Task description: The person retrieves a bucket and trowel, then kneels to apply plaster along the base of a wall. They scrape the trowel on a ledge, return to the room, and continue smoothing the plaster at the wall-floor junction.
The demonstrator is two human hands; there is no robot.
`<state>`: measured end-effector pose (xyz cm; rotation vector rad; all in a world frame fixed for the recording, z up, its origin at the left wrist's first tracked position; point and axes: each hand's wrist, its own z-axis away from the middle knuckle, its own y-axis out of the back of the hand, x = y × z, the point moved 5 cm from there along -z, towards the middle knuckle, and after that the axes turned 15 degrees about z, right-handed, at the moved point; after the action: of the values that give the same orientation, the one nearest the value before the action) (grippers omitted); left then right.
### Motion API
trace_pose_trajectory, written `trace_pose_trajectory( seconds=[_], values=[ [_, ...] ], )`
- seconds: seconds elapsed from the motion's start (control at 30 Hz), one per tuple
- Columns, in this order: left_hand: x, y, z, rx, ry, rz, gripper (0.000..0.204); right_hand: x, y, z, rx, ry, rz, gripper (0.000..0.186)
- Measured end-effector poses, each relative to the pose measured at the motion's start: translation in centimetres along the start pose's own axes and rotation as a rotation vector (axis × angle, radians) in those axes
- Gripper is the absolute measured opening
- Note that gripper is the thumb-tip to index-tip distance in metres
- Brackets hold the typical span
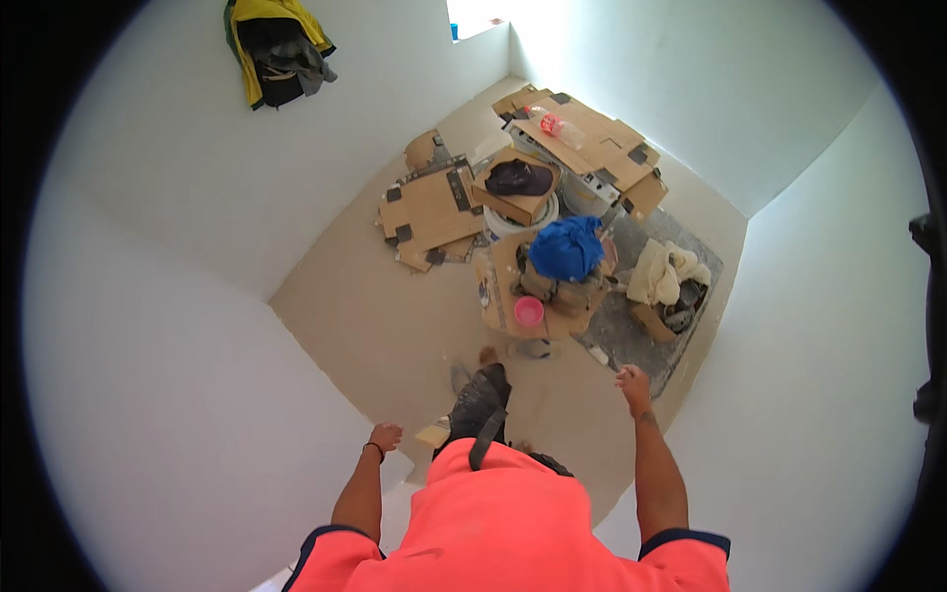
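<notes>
Where the right hand [633,387] hangs, a small object [599,354] nearby looks whitish.

Upper garment: a bright coral shirt [503,523], short-sleeved, its front largely plain. A small, curved, darker mark [426,553] sits left of centre on the shirt. Both sleeves match it in colour; the left cuff [330,533] and the right cuff [683,534] are edged in dark navy. Beyond the shirt's hem, black trousers [481,395] show, scuffed with pale smears. A flat, dark strap [483,442] hangs past the hem, near its middle. Left of the shirt, a thin dark wristband [373,448] circles the wrist. Right of it, the forearm carries a small dark marking [647,417], nature indeterminable. Both hands are gloveless.
</notes>
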<state>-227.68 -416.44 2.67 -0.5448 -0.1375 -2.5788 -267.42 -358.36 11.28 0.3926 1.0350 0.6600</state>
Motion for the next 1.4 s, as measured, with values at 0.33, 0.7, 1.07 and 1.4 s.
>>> trace_pose_trajectory(
  seconds=[0.33, 0.7, 1.07, 1.4],
  values=[
    [34.4, -17.1, -29.2, -0.116, -0.133, -0.612, 0.032, 9.1, -13.8, 8.5, -0.217, -0.005, 0.796, 0.035],
    [58.6, -43.4, -34.2, -0.197, -0.346, -0.939, 0.052, -0.9, -10.0, 12.5, 0.07, -0.141, 0.788, 0.019],
    [53.1, -44.8, -36.5, -0.378, -0.148, -0.823, 0.047, -33.5, -9.8, -29.8, 0.071, 0.152, 0.634, 0.093],
    [48.8, -43.1, -38.7, -0.191, -0.249, -0.386, 0.032, -31.9, -14.4, -37.1, -0.094, 0.067, 1.122, 0.086]
  ],
)
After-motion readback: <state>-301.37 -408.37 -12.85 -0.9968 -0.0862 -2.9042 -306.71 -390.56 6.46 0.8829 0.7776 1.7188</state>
